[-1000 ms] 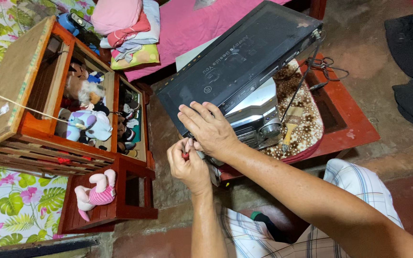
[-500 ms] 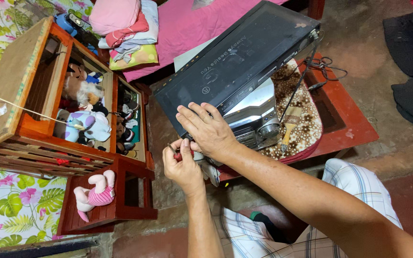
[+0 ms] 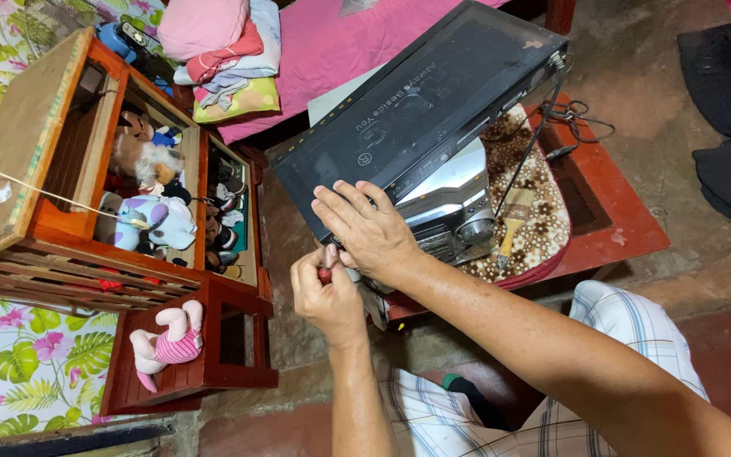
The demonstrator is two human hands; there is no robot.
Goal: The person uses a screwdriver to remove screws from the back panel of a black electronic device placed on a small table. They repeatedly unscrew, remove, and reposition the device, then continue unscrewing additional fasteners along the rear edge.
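Hands at the corner of the black player

The left hand (image 3: 327, 296) pinched a red-handled tool (image 3: 325, 273); the right hand (image 3: 365, 228) pressed flat, open, on the tilted black player (image 3: 416, 110), which could slide off the tabletop (image 3: 628, 228).

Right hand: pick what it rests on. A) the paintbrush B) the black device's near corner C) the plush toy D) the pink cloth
B: the right hand lies flat on the near corner of the black device, while the left hand pinches a small red-handled tool just below it.
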